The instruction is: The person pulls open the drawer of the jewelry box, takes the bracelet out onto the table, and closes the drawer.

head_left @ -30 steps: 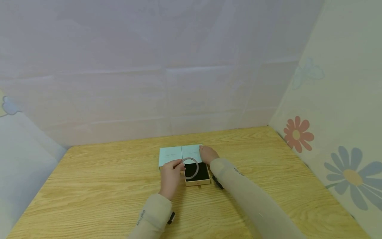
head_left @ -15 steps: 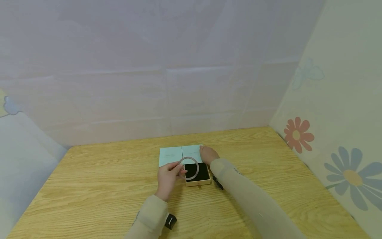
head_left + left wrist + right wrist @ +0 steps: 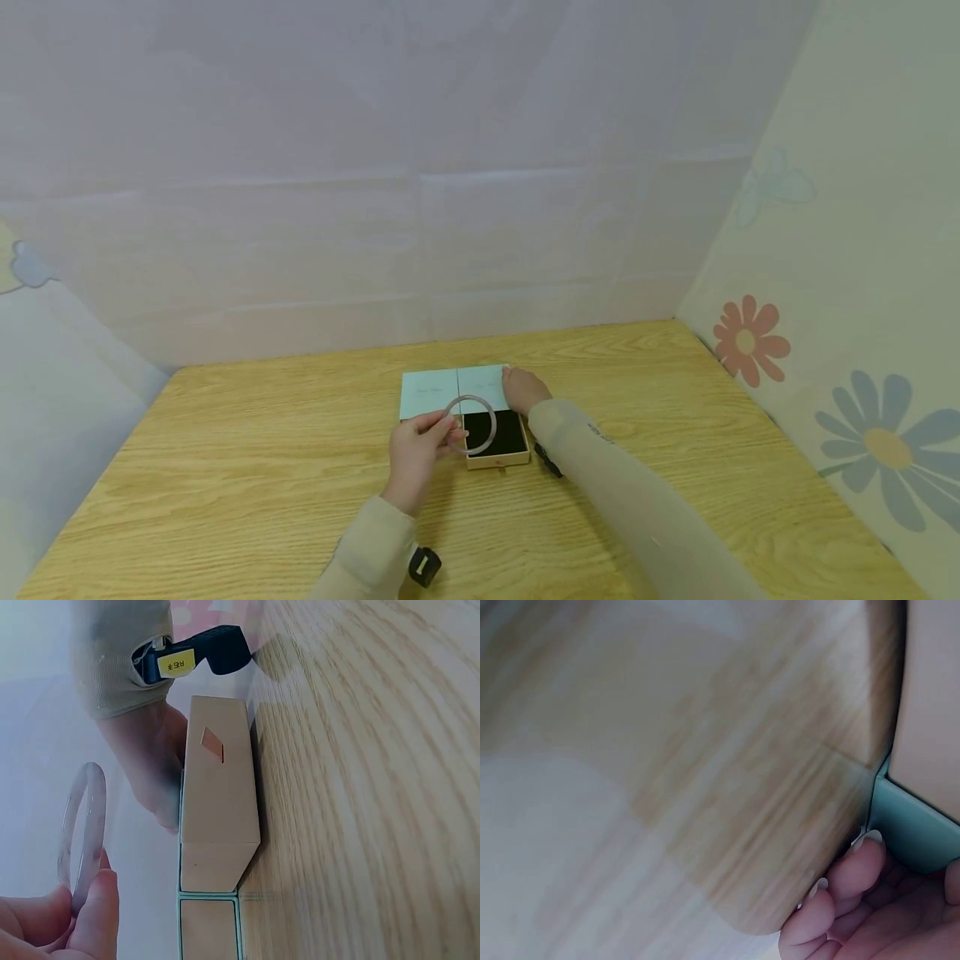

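Observation:
My left hand (image 3: 412, 457) pinches a pale translucent bangle (image 3: 494, 427) between thumb and fingers. In the head view the ring overlaps the pulled-out drawer (image 3: 498, 460) of a light teal box (image 3: 483, 386); the left wrist view shows the bangle (image 3: 96, 814) raised and apart from it. Black lining (image 3: 510, 433) fills the drawer, and a small tab (image 3: 212, 741) sticks out of its front. My right hand (image 3: 527, 390) grips the box's right side. Its curled fingers (image 3: 859, 866) lie against the teal side wall (image 3: 915, 825) in the right wrist view.
A second teal box (image 3: 429, 393) stands flush against the first on its left, its drawer pushed in. Both sit on a wood-grain table (image 3: 247, 467). Behind rises a pale wall covering (image 3: 480, 242); a flower-printed one (image 3: 847, 275) is at the right.
My left hand has drawn back slightly to the left and towards me, and the bangle has shifted a little left with it. The right hand and the boxes stay in place.

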The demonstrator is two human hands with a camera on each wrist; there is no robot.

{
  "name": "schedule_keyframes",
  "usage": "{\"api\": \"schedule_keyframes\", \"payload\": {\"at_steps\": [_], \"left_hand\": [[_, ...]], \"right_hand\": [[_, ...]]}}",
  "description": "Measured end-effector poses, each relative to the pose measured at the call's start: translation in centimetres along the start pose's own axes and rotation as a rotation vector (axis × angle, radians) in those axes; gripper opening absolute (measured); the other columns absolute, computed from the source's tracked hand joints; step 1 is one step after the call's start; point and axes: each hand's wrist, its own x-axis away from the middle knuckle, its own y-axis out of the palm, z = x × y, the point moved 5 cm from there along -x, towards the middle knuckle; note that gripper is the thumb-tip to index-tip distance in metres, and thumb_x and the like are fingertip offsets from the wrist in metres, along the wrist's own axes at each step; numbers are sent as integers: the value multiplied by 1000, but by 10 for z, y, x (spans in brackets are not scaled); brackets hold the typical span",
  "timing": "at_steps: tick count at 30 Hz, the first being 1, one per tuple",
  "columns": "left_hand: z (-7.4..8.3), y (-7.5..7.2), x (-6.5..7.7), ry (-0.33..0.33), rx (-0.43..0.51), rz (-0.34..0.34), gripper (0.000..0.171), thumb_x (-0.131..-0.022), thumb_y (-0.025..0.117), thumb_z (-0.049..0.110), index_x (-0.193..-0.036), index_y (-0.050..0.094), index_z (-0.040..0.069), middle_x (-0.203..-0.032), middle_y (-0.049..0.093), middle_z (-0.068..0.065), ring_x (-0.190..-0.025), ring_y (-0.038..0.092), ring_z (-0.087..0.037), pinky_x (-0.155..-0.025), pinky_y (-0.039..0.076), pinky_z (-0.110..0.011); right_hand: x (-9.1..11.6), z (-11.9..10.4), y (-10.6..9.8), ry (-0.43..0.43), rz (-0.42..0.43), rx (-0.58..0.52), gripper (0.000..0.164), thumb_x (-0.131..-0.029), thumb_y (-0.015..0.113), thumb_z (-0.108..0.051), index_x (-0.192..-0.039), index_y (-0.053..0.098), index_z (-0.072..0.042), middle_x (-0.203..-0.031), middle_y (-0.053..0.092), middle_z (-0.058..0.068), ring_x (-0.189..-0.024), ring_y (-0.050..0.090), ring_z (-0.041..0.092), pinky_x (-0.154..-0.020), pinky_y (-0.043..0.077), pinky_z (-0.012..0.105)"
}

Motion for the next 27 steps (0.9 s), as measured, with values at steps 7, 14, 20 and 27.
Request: {"api": "schedule_keyframes", "payload": {"at_steps": [7,14,20,27], "left_hand": [[1,-7,3,-18,-2,21,32,-97,58,2,-120,55,-19,-96,69,-21,-76,71,-15,-65,56,-22],[0,-13,3,-16,-1,38,31,-98,57,4,-120,54,-18,-95,69,-18,-78,71,-17,-66,56,-23],[0,-21,3,-17,13,65,29,-99,56,3,-118,55,-19,-95,68,-20,-77,70,-14,-66,55,-21],[-1,-30,4,-41,5,99,30,-98,56,4,-120,55,-17,-94,69,-17,-77,71,-15,-65,55,-21]], "right_hand": [[0,-1,1,3,7,-2,56,-109,20,-27,-65,48,-7,-75,57,15,-61,46,22,-73,47,41],[0,0,2,-4,15,0,55,-109,21,-26,-62,44,-8,-58,41,6,-51,38,19,-62,43,36],[-2,2,1,-1,9,2,54,-109,22,-26,-65,46,-7,-62,45,8,-55,42,21,-68,46,39],[-4,4,2,-1,2,0,54,-109,21,-28,-66,48,-7,-64,48,9,-57,44,21,-71,46,41]]}}
